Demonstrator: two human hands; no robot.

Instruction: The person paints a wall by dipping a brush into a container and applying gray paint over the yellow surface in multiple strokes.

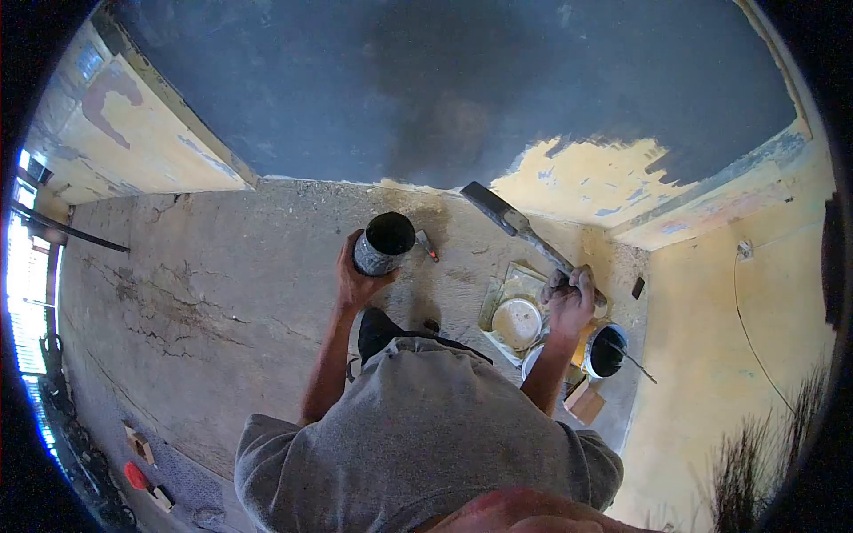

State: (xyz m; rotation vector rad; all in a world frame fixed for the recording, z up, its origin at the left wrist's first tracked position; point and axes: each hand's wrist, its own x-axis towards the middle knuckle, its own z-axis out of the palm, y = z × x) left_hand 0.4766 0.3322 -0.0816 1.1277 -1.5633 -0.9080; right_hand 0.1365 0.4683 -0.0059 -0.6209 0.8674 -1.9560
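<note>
My left hand (357, 275) is wrapped round the side of a paint-spattered can (378, 260), whose open top shows a dark inside. In my right hand (571, 298) is a long-handled paintbrush (533, 238), its flat dark head pointing up and left toward the foot of the wall. Grey smears cover the fingers of that hand. Ahead, the wall (355, 89) is coated dark blue-grey, with a bare cream patch (577, 182) low on its right part. The brush head overlaps the wall's lower edge in this view.
Below my right hand stand a white-lidded bucket (516, 322) on a tray and a bucket of dark paint (608, 352) with a stick in it. A scraper (428, 246) lies on the cracked floor (195, 275). A cable (755, 345) hangs on the right wall.
</note>
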